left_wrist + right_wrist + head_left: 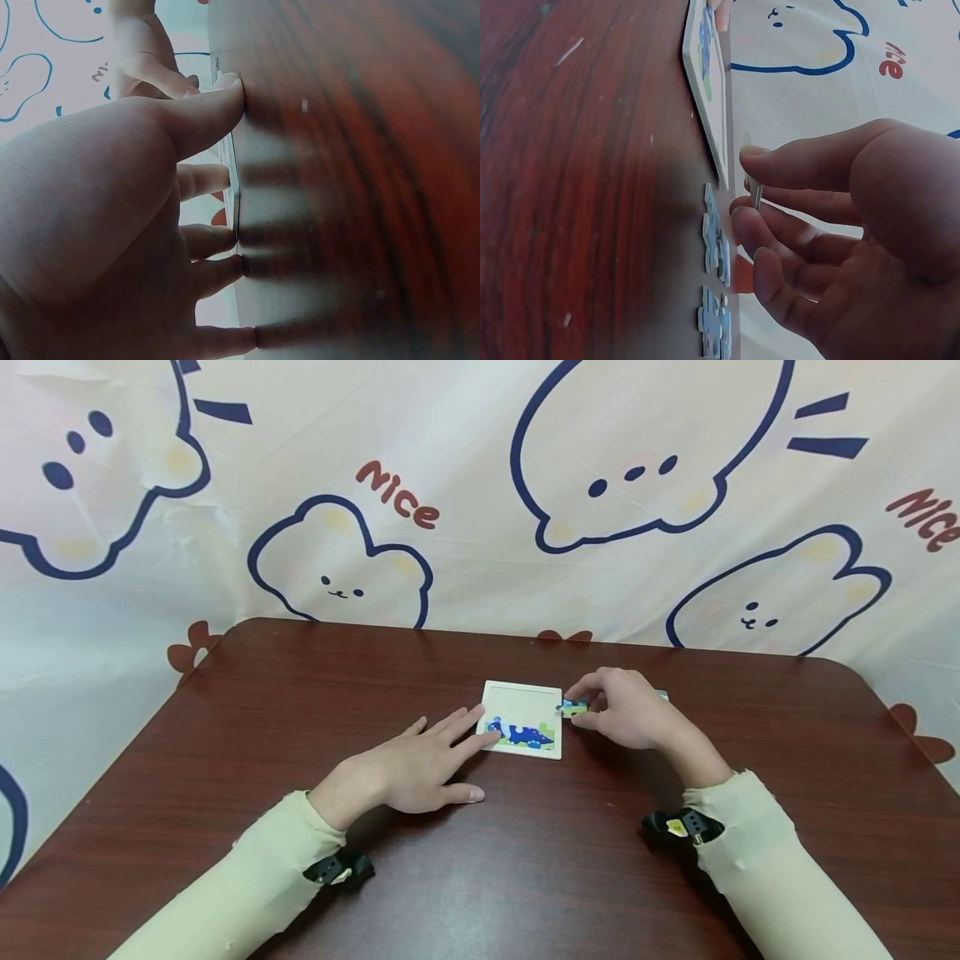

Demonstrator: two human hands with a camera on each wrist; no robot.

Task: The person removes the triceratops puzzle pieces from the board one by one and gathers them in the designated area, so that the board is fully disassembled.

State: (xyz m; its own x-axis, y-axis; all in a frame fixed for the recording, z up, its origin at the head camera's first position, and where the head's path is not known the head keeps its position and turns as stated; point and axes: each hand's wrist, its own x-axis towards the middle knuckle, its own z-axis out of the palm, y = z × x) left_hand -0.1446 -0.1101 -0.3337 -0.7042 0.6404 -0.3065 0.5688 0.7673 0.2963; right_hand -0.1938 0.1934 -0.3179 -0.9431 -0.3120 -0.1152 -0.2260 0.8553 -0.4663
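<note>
A square white puzzle tray (521, 700) lies on the brown table, with joined blue and green pieces (525, 734) along its near side showing a blue animal. My left hand (427, 764) is spread flat, its fingertips on the tray's left edge and on the table beside it. At the tray's right edge, my right hand (626, 708) pinches a puzzle piece (574, 708) between thumb and fingers. The right wrist view shows this piece (756, 193) edge-on, held above the tabletop.
Several loose puzzle pieces (714, 322) lie on the table to the right of the tray, mostly hidden behind my right hand in the head view. A printed cloth (480, 568) with cartoon figures hangs behind the table's far edge.
</note>
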